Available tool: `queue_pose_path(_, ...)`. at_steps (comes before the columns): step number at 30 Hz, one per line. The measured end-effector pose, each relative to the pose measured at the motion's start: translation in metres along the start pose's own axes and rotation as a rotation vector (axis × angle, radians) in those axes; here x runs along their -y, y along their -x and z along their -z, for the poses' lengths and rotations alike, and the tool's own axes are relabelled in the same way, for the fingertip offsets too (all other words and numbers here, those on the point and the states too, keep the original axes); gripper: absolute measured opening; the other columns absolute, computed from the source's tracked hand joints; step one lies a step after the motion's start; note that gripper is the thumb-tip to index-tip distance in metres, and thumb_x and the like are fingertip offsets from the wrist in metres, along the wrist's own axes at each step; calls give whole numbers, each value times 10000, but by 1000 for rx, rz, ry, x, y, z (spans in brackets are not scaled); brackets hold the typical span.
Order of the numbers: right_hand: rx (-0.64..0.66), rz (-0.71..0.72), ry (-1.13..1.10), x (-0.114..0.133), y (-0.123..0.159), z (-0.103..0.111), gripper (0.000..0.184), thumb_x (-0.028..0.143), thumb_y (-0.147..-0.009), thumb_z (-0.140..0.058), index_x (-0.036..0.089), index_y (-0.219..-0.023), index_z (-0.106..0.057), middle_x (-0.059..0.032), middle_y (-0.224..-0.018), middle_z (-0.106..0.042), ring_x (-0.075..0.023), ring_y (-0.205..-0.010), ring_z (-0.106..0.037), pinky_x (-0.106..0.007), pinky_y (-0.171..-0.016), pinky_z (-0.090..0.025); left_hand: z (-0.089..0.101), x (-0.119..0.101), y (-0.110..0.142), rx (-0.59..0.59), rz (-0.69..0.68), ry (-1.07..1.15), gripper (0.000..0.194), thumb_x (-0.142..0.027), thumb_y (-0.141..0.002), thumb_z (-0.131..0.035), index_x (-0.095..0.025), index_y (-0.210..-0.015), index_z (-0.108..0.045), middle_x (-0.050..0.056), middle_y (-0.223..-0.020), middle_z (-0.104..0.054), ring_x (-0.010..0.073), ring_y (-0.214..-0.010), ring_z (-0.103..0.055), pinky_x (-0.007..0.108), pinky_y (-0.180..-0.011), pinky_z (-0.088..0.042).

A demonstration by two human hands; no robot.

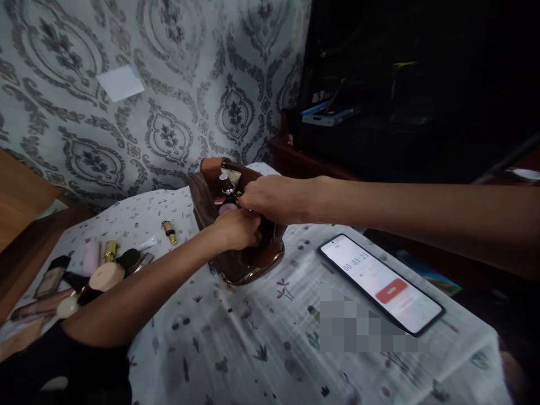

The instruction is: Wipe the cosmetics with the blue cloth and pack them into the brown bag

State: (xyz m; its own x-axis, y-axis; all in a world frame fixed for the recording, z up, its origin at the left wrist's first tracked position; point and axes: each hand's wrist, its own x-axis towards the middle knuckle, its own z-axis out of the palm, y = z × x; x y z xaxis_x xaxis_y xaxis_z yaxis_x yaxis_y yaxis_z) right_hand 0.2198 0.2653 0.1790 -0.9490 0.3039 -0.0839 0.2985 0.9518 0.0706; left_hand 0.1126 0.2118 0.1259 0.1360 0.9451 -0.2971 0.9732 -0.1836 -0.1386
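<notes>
A brown leather toiletry bag stands unzipped on the cloth-covered table. Both hands are at its opening. My left hand reaches in from the near left with curled fingers; what they hold, if anything, is hidden. Just beyond it, my right hand is closed over the bag's right side, its fingertips down among the contents and whatever they grip out of sight. Inside the bag, a bottle with a silver cap sticks up beside a pale tube or packet.
Several cosmetics lie at the left, among them a round beige compact, a pink bottle and a white tube. A small gold-and-black bottle lies nearer the bag. At right is a phone showing a timer. A patterned wall stands behind.
</notes>
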Motion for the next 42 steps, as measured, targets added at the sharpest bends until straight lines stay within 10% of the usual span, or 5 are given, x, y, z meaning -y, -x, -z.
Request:
queue_pose_path(7,43,62,151,2,4,-3,235,7,-861,-539,103,-975,-719,-139,-1000,-710,-230,-865,-661,-322,-705,-447,0,0,-1,-43,37,60,540,-302,-780,-710,-133,-1274,-571,123,-1323,-620,271,-1212,-582,312,-988,-470)
queue_pose_path(23,-352,211,243,6,66,-47,137,99,-901,-564,121,-861,-693,-123,-993,-690,-253,-1047,-569,-377,-906,-425,19,0,41,-103,60,-27,272,-365,-946,-512,-168,-955,-699,110,-1042,-729,243,-988,-688,319,-838,-518)
queue_pose_path(30,-490,284,109,22,87,-66,183,107,-942,-514,130,-821,-650,-89,-876,-676,-220,-935,-572,-340,-840,-433,-29,8,102,-659,-52,61,295,-304,-1001,-436,-188,-1231,-579,115,-1387,-549,263,-1335,-467,449,-1087,-423)
queue_pose_path(35,-542,232,56,17,77,-53,272,180,-979,-478,156,-746,-617,-72,-800,-644,-189,-806,-547,-314,-767,-420,-66,-2,126,-770,-9,123,414,-220,-987,-423,-206,-1400,-417,141,-1524,-382,272,-1420,-365,458,-1134,-396)
queue_pose_path(42,-639,311,-78,40,54,-42,301,210,-991,-454,168,-727,-591,-63,-758,-621,-179,-743,-531,-306,-723,-406,-118,-6,155,-769,61,108,319,-142,-956,-414,-171,-1262,-498,179,-1361,-534,288,-1275,-516,470,-1020,-490)
